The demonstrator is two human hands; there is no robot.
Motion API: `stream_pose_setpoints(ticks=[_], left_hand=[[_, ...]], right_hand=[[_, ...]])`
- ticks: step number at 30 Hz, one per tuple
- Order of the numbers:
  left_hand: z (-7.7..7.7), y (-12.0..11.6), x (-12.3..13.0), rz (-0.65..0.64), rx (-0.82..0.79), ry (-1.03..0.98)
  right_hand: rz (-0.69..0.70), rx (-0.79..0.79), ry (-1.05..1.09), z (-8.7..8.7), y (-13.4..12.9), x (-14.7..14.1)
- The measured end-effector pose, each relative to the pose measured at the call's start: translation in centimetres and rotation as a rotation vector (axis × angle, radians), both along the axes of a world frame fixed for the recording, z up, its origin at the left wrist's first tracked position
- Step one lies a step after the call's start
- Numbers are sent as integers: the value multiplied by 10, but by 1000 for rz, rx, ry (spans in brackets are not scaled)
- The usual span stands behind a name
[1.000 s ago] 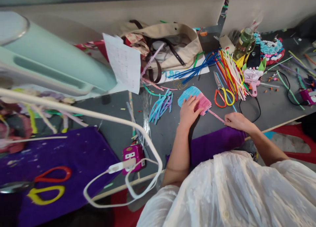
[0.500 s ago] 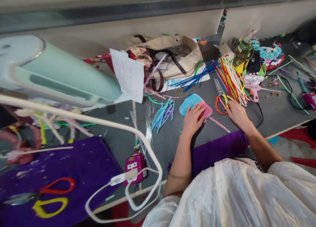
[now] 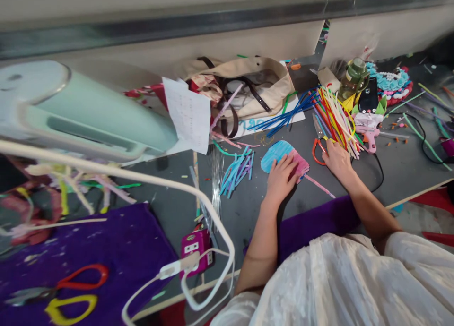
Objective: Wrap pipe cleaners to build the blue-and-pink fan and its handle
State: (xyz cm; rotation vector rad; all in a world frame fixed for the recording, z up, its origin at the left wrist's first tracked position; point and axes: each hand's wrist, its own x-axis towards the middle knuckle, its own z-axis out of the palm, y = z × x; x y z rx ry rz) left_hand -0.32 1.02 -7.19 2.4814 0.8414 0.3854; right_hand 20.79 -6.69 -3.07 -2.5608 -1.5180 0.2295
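My left hand (image 3: 282, 175) lies flat, fingers stretched, on a blue and pink fan-shaped piece (image 3: 278, 153) made of fuzzy pipe cleaners. A thin pink stem (image 3: 319, 186) runs from that piece toward the table's front. To the right, the fingers of my right hand (image 3: 336, 160) are curled over the yellow handle of a pair of scissors (image 3: 318, 149). The red handle shows beside them, and the blades point away from me. Beyond that hand lies a bundle of multicoloured pipe cleaners (image 3: 335, 115). Short blue and purple pieces (image 3: 237, 172) are left of my left hand.
A pink glue gun (image 3: 371, 137), a phone (image 3: 368, 97) and a green bottle (image 3: 354, 75) stand at the right. Behind are blue pipe cleaners (image 3: 291, 111) and a canvas bag (image 3: 255, 78). At left are a white cable (image 3: 170, 175), a purple power strip (image 3: 196, 250) and larger scissors (image 3: 71, 288).
The view has shifted slightly, so the table sits a little lower. My right fingers reach slightly further over the scissors' yellow handle. My left hand stays on the fan-shaped piece.
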Motion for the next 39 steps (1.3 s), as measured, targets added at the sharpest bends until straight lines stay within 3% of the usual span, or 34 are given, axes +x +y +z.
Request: stream_pose_setpoints(ticks=[4,8,14,18,23,26,31,39], left_hand=[[-1,-1,-1,-7,19,-10],[1,-2,-2,59,-1,-176],[11,-2,-5,360,-25,-571],[12,-1,-10,560,-77,-596],[7,1,-12,740,-184,-696],[10,2,-12,755,-128,-789],[16,2,-13,738,-45,-767],[14,2,-14,709,-42,-726]], right_hand=[[-5,-24,6,9,9,9],[-55,35,-45,19,7,32],[-176,230,-25,25,-11,64],[-148,337,49,25,-18,65],[-229,341,43,32,-21,59],[-246,375,26,35,-20,57],[-136,474,51,36,-13,50],[-74,292,84,34,2,25]])
